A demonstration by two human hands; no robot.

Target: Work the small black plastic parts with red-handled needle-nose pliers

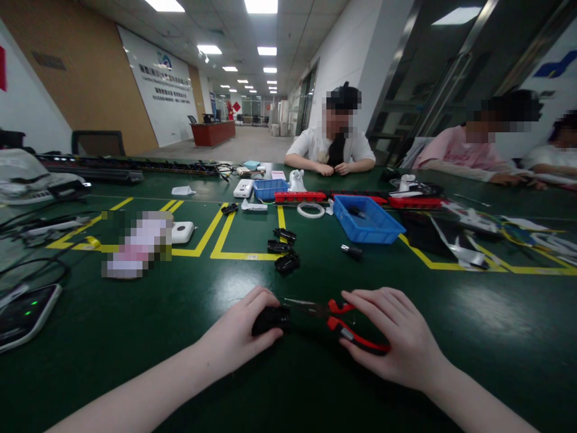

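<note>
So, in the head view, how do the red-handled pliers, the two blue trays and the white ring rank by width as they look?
1. Red-handled pliers
2. Larger blue tray
3. Smaller blue tray
4. White ring, only slightly narrower

The pliers look nearest the camera, so real sizes may rank differently.

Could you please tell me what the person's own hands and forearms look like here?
The left hand and right hand are bare, with no gloves or rings visible. The left forearm and right forearm show no sleeve, watch, bracelet or cable in the picture.
</note>
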